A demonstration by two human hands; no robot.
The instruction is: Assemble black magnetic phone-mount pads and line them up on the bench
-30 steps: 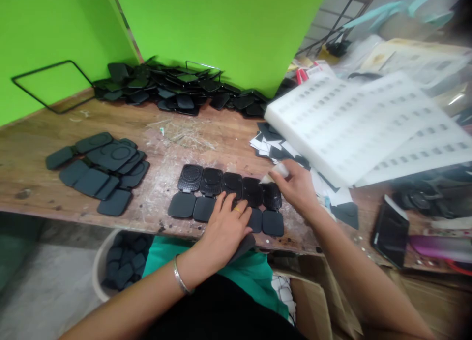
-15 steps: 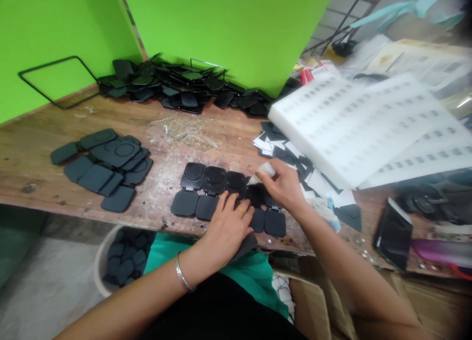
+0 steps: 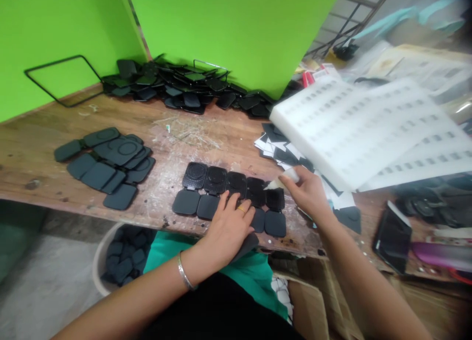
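Note:
Several black hinged square pieces lie unfolded side by side in a row near the table's front edge. Their far halves show ridged, circular patterns, and their near halves are smooth. My right hand is closed round a small white squeeze bottle, its tapered nozzle over the far half of the rightmost piece. My left hand lies flat with fingers apart across the middle near halves, covering part of them. From under its palm side sticks a dark flat piece; whether the hand grips it is hidden.
Black pieces lie heaped at left; a larger black pile lines the green wall. White foam sheets lean over paper scraps at right, beside a phone. A bucket of dark pieces stands below the edge.
My right hand has moved right with the white bottle, its nozzle going from the fourth piece to the rightmost one. My left hand stays in place on the row.

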